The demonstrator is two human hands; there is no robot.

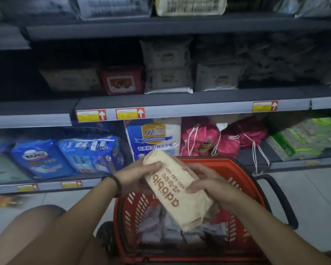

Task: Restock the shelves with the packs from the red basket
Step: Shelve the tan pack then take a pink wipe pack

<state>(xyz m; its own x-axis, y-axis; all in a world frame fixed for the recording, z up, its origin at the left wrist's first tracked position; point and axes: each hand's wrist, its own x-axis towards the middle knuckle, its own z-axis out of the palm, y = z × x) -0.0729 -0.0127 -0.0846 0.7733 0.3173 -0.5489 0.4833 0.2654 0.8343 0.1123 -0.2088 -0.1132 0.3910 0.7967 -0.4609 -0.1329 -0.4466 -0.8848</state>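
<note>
A cream pack with brown lettering is held tilted above the red basket. My left hand grips its upper left edge, and my right hand holds its right side. Inside the basket lie several grey-white packs. The middle shelf carries similar pale packs, stacked two high.
The basket stands on the tiled floor with its black handle to the right. The bottom shelf holds blue diaper packs, pink drawstring bags and green packs. My bare knee is at lower left.
</note>
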